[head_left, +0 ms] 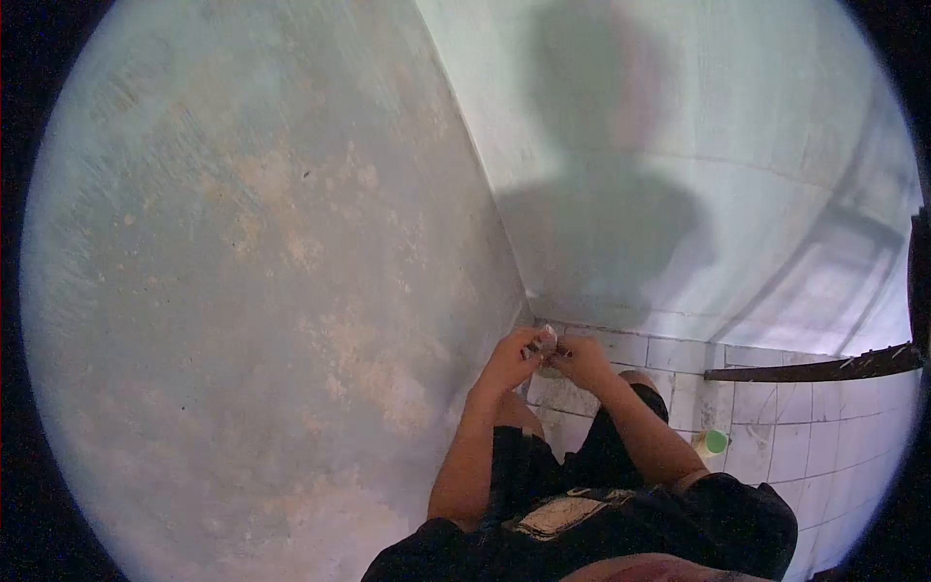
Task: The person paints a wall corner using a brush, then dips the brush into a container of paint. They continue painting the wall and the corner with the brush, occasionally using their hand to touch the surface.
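My left hand (510, 363) is closed around a small, shiny, pale object (548, 339) that looks like clear plastic or a wrapper; its exact kind is too small to make out. Close beside it, my right hand (582, 363) has its fingers pinched together at the object's lower right edge. Both hands meet in front of my knees, near the corner of the room. What lies between the right fingertips is partly hidden.
A worn plaster wall (291, 272) rises at the left, and a pale wall (776, 126) with shadows stands ahead. White tiles (790, 451) lie at the right. A green-topped container (716, 442) is by my right elbow, below a dark bar (824, 369).
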Motion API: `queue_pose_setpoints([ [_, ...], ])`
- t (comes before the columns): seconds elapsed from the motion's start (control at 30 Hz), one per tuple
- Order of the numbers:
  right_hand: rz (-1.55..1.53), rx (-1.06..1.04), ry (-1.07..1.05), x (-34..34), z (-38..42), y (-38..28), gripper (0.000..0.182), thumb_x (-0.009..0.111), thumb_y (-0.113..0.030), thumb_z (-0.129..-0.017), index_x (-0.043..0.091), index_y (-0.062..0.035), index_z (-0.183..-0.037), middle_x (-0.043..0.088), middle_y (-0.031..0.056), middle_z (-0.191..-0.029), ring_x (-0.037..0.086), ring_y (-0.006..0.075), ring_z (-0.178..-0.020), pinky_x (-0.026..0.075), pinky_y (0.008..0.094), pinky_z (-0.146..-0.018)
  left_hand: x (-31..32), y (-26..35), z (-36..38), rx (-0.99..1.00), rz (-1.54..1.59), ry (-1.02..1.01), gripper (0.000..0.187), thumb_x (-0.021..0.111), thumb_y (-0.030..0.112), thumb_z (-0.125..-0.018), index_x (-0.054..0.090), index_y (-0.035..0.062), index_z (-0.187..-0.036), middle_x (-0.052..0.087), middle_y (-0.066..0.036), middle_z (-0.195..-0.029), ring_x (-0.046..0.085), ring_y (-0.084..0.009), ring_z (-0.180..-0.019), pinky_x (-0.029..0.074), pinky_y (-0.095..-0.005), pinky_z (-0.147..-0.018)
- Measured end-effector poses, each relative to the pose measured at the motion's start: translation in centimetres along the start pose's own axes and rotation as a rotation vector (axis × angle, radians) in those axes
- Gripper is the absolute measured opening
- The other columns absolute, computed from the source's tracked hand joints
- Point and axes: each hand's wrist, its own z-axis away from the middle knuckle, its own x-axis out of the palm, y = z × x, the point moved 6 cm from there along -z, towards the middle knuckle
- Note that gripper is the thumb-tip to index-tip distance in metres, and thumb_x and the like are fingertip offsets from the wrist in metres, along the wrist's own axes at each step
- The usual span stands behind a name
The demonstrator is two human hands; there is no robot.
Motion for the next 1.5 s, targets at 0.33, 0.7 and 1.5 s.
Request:
queue_pose_setpoints([
  [0.33, -0.222, 0.012, 0.208, -1.6, 5.6, 0.2, 0.046, 0.069, -0.017, -0.073, 0.051, -0.0068, -0.114, 0.061, 0.0113, -0.089, 0.062, 0.0239, -0.074, 0.050, 0.0331, -0.067, 0.9, -2.8, 0.5, -0.269, 0.054, 0.207, 0.029, 0.053, 0.008, -0.082, 0.046, 0.0052, -0.110, 0.059, -0.019, -0.098, 0.059, -0.0327, -0.088, 0.047, -0.0381, -0.073],
  [0.7, -0.307, 0.116, 0.367, -1.2, 7.6, 5.4, 0.050, 0.064, -0.014, -0.075, 0.043, -0.0059, -0.119, 0.060, 0.0187, -0.095, 0.061, 0.0345, -0.083, 0.048, 0.0379, -0.069, 10.2, 2.5, 0.4, 0.231, -0.116, 0.052, 0.026, 0.058, 0.007, -0.078, 0.053, 0.0033, -0.103, 0.052, -0.015, -0.099, 0.053, -0.0340, -0.094, 0.046, -0.0383, -0.079],
  [1.5, 0.624, -0.505, -0.253, -14.2, -13.3, -5.8, 0.031, 0.049, -0.022, -0.087, 0.055, -0.0133, -0.116, 0.058, 0.0168, -0.102, 0.056, 0.0321, -0.093, 0.044, 0.0437, -0.081, -5.9, -13.5, -9.7, -0.217, 0.680, 0.448, 0.041, 0.054, 0.012, -0.086, 0.043, 0.0075, -0.125, 0.057, -0.004, -0.096, 0.054, -0.0114, -0.076, 0.044, -0.0238, -0.064],
])
